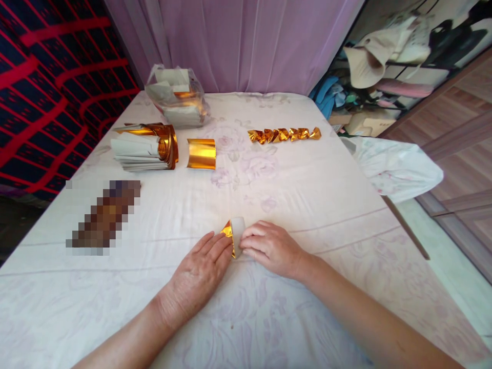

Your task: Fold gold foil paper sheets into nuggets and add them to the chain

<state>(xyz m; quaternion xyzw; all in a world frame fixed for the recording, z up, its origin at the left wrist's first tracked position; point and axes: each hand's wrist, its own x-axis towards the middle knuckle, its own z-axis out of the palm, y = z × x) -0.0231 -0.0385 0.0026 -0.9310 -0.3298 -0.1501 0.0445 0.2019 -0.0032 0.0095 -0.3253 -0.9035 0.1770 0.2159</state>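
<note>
A small gold-foil paper sheet (238, 230), partly folded, lies on the floral tablecloth (307, 205) between the person's 2 hands, near the middle of the table. A gold strip shows on its left and the pale backing on its right. The left hand (198, 266) lies palm down, its fingers stretched out flat and close together, the tips over the gold part. The right hand (272, 247) has its fingers bent and bunched, with the tips at the pale edge; whether they pinch it or only press on it, I cannot tell.

Farther back on the left sits a stack of gold-foil paper (134, 152), with 1 curved gold sheet (202, 154) just beside it. Behind the stack stands a clear plastic bag (179, 100) holding more paper. To the right lies a row of folded gold pieces (284, 135). A pixelated object (107, 215) lies near the table's left edge.
</note>
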